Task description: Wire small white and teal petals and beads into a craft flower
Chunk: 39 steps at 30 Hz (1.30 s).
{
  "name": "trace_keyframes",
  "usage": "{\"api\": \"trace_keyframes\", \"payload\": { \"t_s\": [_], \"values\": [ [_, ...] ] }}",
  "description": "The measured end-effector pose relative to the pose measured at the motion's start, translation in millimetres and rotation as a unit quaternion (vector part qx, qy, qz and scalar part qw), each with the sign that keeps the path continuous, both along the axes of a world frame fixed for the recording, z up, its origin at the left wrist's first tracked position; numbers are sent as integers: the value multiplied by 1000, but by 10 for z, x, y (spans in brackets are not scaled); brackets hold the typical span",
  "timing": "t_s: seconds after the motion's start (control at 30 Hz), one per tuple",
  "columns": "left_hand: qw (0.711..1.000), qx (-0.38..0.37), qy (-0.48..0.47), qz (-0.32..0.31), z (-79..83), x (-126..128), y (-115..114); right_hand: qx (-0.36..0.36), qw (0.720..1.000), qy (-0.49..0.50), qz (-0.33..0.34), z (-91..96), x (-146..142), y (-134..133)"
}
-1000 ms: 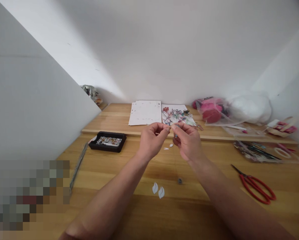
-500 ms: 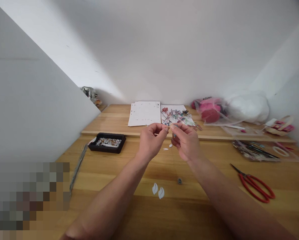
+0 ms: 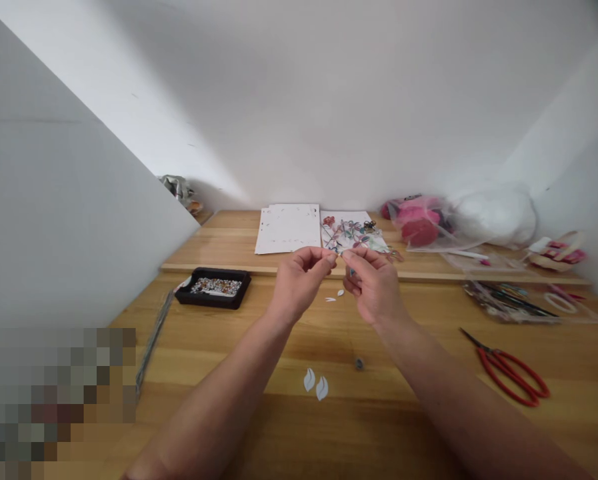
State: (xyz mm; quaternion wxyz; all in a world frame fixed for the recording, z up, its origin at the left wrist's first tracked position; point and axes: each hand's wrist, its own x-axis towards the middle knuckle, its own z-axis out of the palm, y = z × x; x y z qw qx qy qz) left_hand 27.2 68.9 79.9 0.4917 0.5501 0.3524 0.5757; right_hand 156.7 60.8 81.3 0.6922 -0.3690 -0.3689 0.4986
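Sitting between left grip (image 3: 299, 279) and right grip (image 3: 375, 280) is a tiny piece (image 3: 339, 254).

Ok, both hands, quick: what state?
Left hand: closed in a pinch; contents too small to identify.
Right hand: also closed in a pinch; contents unclear.

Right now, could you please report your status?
Left hand and right hand pinching tiny piece, too small to identify. Two white leaf-shaped cutouts nearer the body. Red-handled scissors off right, not in the way.
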Motion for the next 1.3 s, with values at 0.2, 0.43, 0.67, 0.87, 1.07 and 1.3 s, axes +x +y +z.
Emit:
{"api": "trace_keyframes", "payload": {
  "t_s": [0.2,0.43,0.67,0.87,1.07,1.3],
  "values": [
    [999,11,32,36,15,-59,16,18,999,-28,0,-1,-4,-21],
    [997,32,57,41,-18,-64,50,22,999,-22,-11,-10,-2,-1],
    [997,31,52,56,10,-67,49,22,999,-20,-14,-32,12,15],
    [997,7,41,66,19,-53,37,22,999,-31,-13,-32,14,9],
    [999,7,15,40,-36,-57,77,20,999,-26,-16,-24,14,12],
    [1000,-24,-4,-19,-28,-34,55,20,999,-33,-12,-30,22,17]
  ]
}}
